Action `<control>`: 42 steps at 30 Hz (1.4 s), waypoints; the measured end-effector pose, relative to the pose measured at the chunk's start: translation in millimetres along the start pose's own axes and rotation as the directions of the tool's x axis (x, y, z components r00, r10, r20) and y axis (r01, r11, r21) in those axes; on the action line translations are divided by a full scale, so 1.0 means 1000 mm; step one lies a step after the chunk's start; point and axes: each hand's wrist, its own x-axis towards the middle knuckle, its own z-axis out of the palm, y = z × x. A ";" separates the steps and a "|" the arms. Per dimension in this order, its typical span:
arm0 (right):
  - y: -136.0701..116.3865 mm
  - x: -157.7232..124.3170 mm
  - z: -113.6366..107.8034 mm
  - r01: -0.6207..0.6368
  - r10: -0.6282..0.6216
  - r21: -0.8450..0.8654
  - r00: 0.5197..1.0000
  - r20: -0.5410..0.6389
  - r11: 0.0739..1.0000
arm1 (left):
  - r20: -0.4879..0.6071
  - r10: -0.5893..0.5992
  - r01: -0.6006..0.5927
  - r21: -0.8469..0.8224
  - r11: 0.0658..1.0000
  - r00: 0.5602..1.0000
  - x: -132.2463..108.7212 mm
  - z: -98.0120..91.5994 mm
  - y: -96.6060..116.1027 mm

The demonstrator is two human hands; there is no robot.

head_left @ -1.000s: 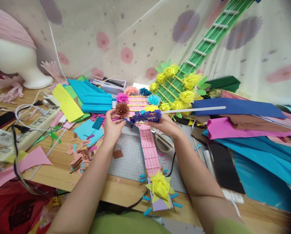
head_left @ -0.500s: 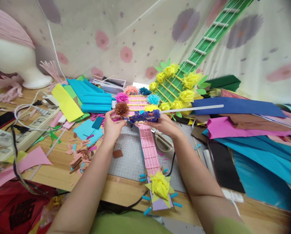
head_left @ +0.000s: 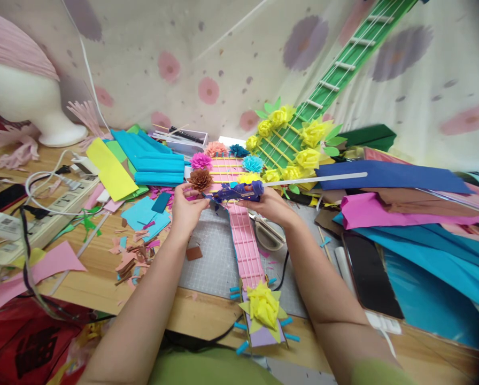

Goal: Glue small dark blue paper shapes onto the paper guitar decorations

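My right hand (head_left: 270, 204) is closed around a dark blue glue gun (head_left: 239, 192), with a long white glue stick (head_left: 323, 179) jutting out of its back to the right. The nozzle points left at my left hand (head_left: 186, 208), whose thumb and fingers are pinched together. What they hold is hidden; a brown paper flower (head_left: 200, 181) touches the fingertips. Beneath both hands lies a pink paper guitar (head_left: 247, 246), its neck toward me. Pink, coral, dark teal and light blue paper flowers rim its body, and a yellow flower (head_left: 263, 306) covers the headstock.
Behind, a green paper guitar (head_left: 327, 91) with yellow flowers leans on the curtain. Scissors (head_left: 268, 232) lie on the grey cutting mat (head_left: 207, 262). Paper scraps (head_left: 133, 262), a power strip (head_left: 55, 214) and cables are on the left. Coloured paper (head_left: 424, 240) and a phone (head_left: 370, 272) are on the right.
Almost nothing differs. Both hands and the glue gun stay at the same place over the pink guitar; the view shifts very slightly.
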 end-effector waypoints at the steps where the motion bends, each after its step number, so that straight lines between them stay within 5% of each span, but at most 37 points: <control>1: -0.001 0.000 0.000 -0.002 0.002 0.001 1.000 -0.003 1.000 | 0.003 -0.007 0.007 0.010 1.000 1.000 -0.001 0.000 0.001; 12: -0.004 0.000 -0.003 0.011 -0.008 0.032 0.997 -0.071 0.999 | 0.023 -0.035 0.034 0.025 0.999 0.999 -0.005 -0.001 0.007; 23: 0.012 -0.004 -0.028 -0.179 0.232 0.190 0.923 -0.307 0.965 | 0.096 -0.093 0.096 -0.031 0.995 0.991 0.001 -0.017 0.009; 30: 0.017 -0.006 -0.036 -0.170 0.220 0.172 0.917 -0.333 0.970 | 0.132 -0.155 0.149 0.061 0.987 0.979 0.009 -0.017 0.014; 36: 0.013 -0.006 -0.036 -0.187 0.227 0.148 0.915 -0.332 0.971 | 0.144 -0.040 0.008 0.220 0.976 0.989 0.021 -0.016 0.017; 42: 0.017 -0.006 -0.037 -0.205 0.239 0.130 0.906 -0.350 0.970 | 0.183 0.002 -0.100 0.525 0.845 0.983 0.031 -0.012 0.012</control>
